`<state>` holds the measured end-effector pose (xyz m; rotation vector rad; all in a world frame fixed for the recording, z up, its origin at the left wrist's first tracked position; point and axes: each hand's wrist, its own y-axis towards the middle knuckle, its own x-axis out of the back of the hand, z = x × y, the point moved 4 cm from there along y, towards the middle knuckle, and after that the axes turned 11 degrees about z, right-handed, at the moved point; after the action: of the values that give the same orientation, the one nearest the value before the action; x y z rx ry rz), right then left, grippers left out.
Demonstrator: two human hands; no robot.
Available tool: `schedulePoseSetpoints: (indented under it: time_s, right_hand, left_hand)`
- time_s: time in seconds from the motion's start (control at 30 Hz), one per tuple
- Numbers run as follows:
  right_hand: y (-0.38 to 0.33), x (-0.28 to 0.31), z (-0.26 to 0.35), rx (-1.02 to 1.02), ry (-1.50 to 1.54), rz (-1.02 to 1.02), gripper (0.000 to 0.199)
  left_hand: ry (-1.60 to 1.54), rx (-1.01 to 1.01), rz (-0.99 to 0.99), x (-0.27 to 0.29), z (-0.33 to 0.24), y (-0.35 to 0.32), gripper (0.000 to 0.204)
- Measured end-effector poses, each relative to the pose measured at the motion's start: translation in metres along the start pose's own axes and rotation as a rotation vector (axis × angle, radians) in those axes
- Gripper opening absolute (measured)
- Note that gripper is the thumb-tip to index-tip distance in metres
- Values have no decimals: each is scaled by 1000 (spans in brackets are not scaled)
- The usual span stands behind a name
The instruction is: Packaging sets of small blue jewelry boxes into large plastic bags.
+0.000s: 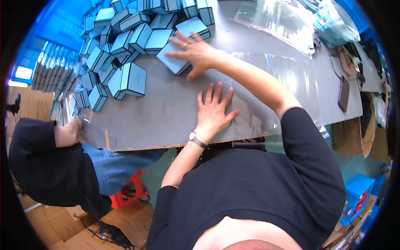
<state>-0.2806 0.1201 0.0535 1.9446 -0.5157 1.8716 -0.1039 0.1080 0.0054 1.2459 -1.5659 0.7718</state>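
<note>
My right hand (pixel 196 53), a ring on one finger, reaches far across the grey table with its fingers spread over a light blue box (pixel 171 62). The fingertips lie on or just above that box; whether they press on it I cannot tell. Another blue box (pixel 192 27) lies right beyond the fingers. Nearer the table's front edge, my left hand (pixel 213 109) rests flat, palm down, fingers apart, with a watch (pixel 192 136) on its wrist. Both hands are without anything in their grasp. Many similar dark-edged blue boxes (pixel 123 43) are heaped at the far left.
Clear plastic film (pixel 271 75) lies on the table (pixel 133 121) under my right arm. A phone (pixel 343 93) lies at the right end, a plastic bag (pixel 333 23) behind it. At left, another person's hand (pixel 75 129) touches the table edge, near a red stool (pixel 131 191).
</note>
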Motion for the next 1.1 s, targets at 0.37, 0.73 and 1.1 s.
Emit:
schedulePoseSetpoints:
  time_s: [0.37,0.73,1.1]
  right_hand:
    - [-28,-11,-41,-135,-48,-34,82]
    - [-219,-21,-44,-293,185,-445,56]
    - [-206,-41,43,-192,353,-168,33]
  left_hand:
    - [111,35,243,54,162,-18,62]
    - [138,-76,59,24,87,2,63]
    - [-78,-154,-131,44,61,37,35]
